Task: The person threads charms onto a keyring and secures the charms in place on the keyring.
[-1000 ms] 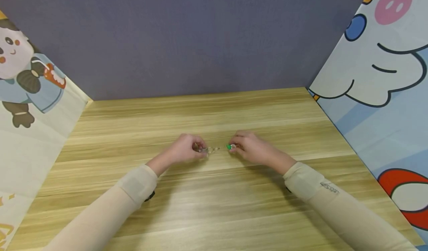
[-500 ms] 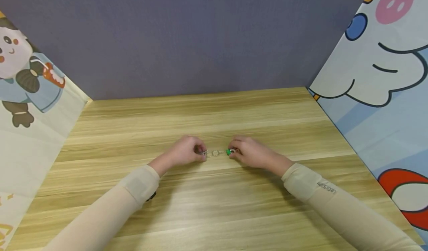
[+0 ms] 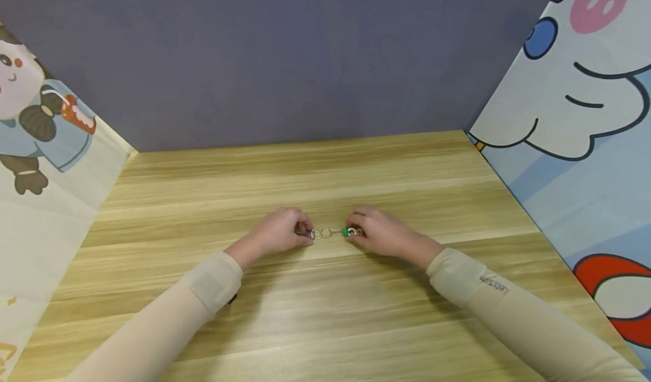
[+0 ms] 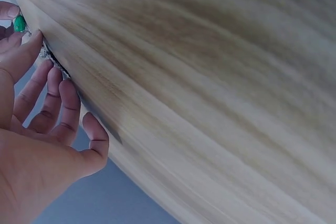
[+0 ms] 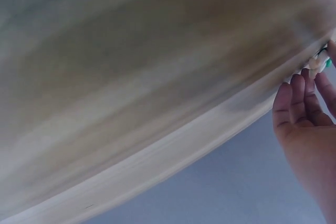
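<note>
A keychain (image 3: 326,233) stretches between the two hands, just over the wooden table, with metal rings and a short chain in its middle. My left hand (image 3: 277,229) pinches its dark, slim end piece (image 3: 305,234) between thumb and fingers. At the other end, my right hand (image 3: 378,232) holds a white charm (image 3: 352,231) with a green part (image 3: 346,232) beside it. The left wrist view shows the dark piece (image 4: 56,64) at the left fingertips. In the right wrist view, the pale charm (image 5: 317,64) sits at the right fingertips, partly covered by them.
The wood-grain table (image 3: 325,314) runs back to a grey-blue panel (image 3: 305,60). Cartoon-printed walls stand at the left (image 3: 61,212) and right (image 3: 549,201). Both forearms wear pale sleeves, and a small black item (image 3: 232,299) shows under the left cuff.
Both hands have come slightly nearer to the person with the keychain. Its rings, blurred a second ago, now show clearly in a line. Over the last half second the hands have barely moved.
</note>
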The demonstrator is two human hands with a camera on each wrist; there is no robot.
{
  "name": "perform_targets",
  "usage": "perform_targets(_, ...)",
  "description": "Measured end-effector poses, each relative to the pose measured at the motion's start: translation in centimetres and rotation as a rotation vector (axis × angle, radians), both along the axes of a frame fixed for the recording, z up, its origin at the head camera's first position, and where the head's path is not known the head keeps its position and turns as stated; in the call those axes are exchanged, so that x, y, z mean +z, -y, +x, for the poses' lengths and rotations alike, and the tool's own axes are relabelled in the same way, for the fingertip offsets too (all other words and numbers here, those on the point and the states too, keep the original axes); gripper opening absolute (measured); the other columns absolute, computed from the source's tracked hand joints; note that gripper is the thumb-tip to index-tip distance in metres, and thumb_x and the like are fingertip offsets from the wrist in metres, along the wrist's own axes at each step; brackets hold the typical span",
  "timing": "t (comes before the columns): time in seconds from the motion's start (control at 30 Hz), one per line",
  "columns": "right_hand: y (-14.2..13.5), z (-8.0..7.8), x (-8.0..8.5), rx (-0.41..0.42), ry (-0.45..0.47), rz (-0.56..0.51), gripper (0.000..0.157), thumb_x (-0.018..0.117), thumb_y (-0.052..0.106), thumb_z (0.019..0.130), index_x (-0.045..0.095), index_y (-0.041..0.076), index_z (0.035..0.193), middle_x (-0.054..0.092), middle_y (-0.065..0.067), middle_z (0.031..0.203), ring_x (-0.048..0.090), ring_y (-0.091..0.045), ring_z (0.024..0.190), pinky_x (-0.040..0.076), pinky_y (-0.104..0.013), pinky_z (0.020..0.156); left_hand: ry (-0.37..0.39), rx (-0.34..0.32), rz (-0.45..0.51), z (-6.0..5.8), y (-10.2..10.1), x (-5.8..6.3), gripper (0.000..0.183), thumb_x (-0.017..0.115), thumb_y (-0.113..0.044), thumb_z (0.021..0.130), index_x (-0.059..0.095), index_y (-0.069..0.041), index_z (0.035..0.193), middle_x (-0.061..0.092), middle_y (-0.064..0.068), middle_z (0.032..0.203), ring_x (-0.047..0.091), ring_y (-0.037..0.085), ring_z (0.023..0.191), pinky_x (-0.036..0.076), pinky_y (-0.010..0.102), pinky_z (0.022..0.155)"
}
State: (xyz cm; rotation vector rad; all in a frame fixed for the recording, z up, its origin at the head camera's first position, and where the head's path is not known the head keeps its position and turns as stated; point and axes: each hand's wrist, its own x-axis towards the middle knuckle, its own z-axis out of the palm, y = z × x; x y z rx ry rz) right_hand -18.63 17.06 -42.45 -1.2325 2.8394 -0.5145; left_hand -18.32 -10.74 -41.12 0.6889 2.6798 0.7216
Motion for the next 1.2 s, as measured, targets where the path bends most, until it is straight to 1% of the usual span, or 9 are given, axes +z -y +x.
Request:
perform_targets(0.27,-0.06,-0.02,0.15,-0.015,0.034,0.027,0.024,0.079,0.025,0.098,0.076,0.007,0.113,0.071,-0.004,0.106,0.066,-0.011,0.089,0.060,-0.029,0.079,-0.014,-0.005,-0.040,0.30,-0.26,0.15,0.024,0.083,-0.026,0.094,0.078,-0.013,0.112,0.074,-0.001,0.104,0.067,0.014,0.096,0.058,0.040,0.093)
perform_targets(0.63,-0.54,-0.16,0.28,-0.026,0.059,0.043,0.024,0.078,0.023,0.099,0.075,0.007,0.116,0.071,-0.005,0.111,0.067,-0.013,0.093,0.061,-0.029,0.080,0.000,-0.004,-0.046,0.51,-0.43,0.31,0.023,0.081,-0.026,0.096,0.077,-0.013,0.115,0.074,0.000,0.108,0.068,0.015,0.100,0.059,0.040,0.096)
perform_targets(0.97,-0.78,-0.14,0.41,-0.041,0.065,0.054,0.024,0.079,0.025,0.098,0.075,0.007,0.114,0.071,-0.005,0.109,0.067,-0.013,0.091,0.061,-0.030,0.080,-0.008,0.002,-0.049,0.17,-0.58,0.10,0.019,0.082,-0.027,0.094,0.078,-0.015,0.109,0.074,-0.002,0.103,0.067,0.014,0.096,0.058,0.040,0.094)
perform_targets(1.13,-0.78,-0.12,0.45,-0.034,0.071,0.050,0.026,0.080,0.024,0.097,0.075,0.006,0.114,0.070,-0.005,0.108,0.066,-0.014,0.092,0.061,-0.032,0.083,0.010,0.007,-0.046,0.18,-0.59,0.06,0.020,0.084,-0.028,0.093,0.078,-0.016,0.109,0.074,-0.002,0.103,0.067,0.015,0.097,0.058,0.040,0.095)
perform_targets(1.2,-0.85,-0.19,0.72,-0.033,0.094,0.043,0.028,0.081,0.025,0.096,0.074,0.005,0.115,0.070,-0.006,0.109,0.067,-0.016,0.094,0.062,-0.034,0.085,0.019,0.009,-0.041,0.07,-0.54,0.26,0.020,0.083,-0.029,0.094,0.078,-0.016,0.109,0.075,-0.001,0.104,0.068,0.016,0.098,0.058,0.042,0.096)
